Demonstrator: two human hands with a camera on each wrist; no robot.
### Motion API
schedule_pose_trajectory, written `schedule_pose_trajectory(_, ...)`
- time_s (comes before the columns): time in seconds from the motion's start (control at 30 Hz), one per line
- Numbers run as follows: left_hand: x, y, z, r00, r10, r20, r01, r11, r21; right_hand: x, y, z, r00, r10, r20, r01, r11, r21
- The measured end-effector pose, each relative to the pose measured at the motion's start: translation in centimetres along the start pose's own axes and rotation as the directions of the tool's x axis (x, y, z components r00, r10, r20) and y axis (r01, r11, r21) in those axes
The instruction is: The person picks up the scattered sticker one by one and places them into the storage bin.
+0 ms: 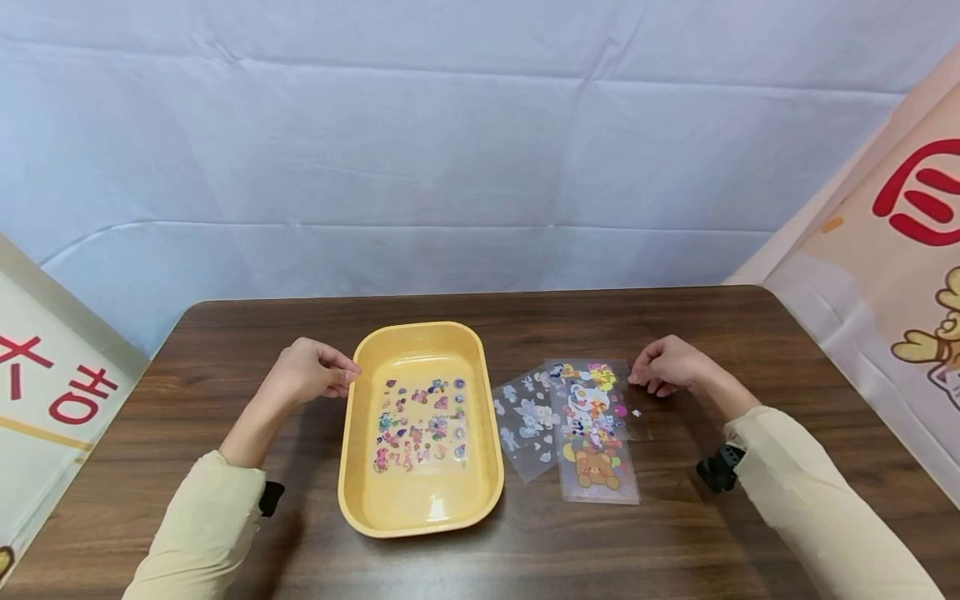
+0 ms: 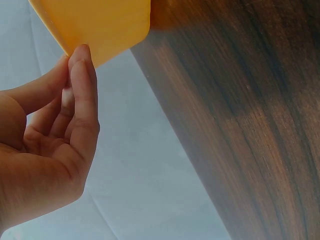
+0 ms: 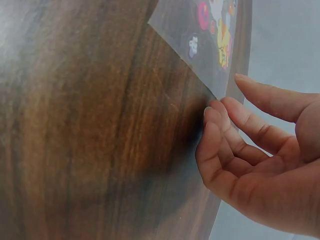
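Tray (image 1: pixel 437 510): 1, yel., on brown table (image 1: pixel 637 554), L of ctr. Inner sheet (image 1: pixel 417 429): 1, clear w/ sm. multicol. stickers, flat on tray bottom. Pile (image 1: pixel 597 468): clear sticker sheets, R of tray, bear at near end. Pale sheet (image 1: pixel 531 417): angled, btwn tray & pile. L hand (image 1: pixel 309 371): pinching tray's L rim. R hand (image 1: pixel 671 365): by pile's far R corner, fingers loosely bent, thumb apart; contact can't tell. Backdrop (image 1: pixel 480 150): pale cloth, creased.
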State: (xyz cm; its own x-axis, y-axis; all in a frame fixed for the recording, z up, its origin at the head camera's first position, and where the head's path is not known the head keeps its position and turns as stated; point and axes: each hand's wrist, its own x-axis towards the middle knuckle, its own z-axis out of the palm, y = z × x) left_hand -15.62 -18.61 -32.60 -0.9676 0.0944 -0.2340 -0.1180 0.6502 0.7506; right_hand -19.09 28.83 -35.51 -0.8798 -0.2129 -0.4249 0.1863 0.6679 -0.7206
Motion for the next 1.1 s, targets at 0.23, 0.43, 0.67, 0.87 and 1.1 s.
schedule_pose_trajectory(0.23, -0.08, -0.03, -0.05, 1.0, -0.001, 0.001, 0.001, 1.0, -0.005, 0.19, 0.24, 0.45, 0.999, 0.002, -0.043, -0.004, 1.0, -0.028)
schedule_pose_trajectory(0.43, -0.12, 0.0, -0.06, 1.0, 0.003, 0.002, -0.003, 1.0, -0.002, 0.38, 0.33, 0.68, 0.998, -0.002, -0.067, -0.002, 0.998, -0.057)
schedule_pose_trajectory(0.67, -0.07, -0.03, -0.12, 1.0, -0.001, 0.001, 0.001, 1.0, -0.003, 0.42, 0.2, 0.69, 0.997, -0.007, -0.075, 0.002, 0.998, -0.069)
schedule_pose_trajectory(0.87, -0.1, -0.03, -0.13, 1.0, 0.004, 0.0, -0.004, 1.0, 0.003, 0.62, 0.11, 0.84, 0.994, -0.013, -0.104, 0.0, 0.992, -0.123)
schedule_pose_trajectory(1.1, -0.08, 0.0, -0.14, 1.0, 0.003, 0.001, -0.003, 1.0, 0.0, 0.83, -0.05, 1.05, 0.99, 0.003, -0.14, -0.026, 0.986, -0.163)
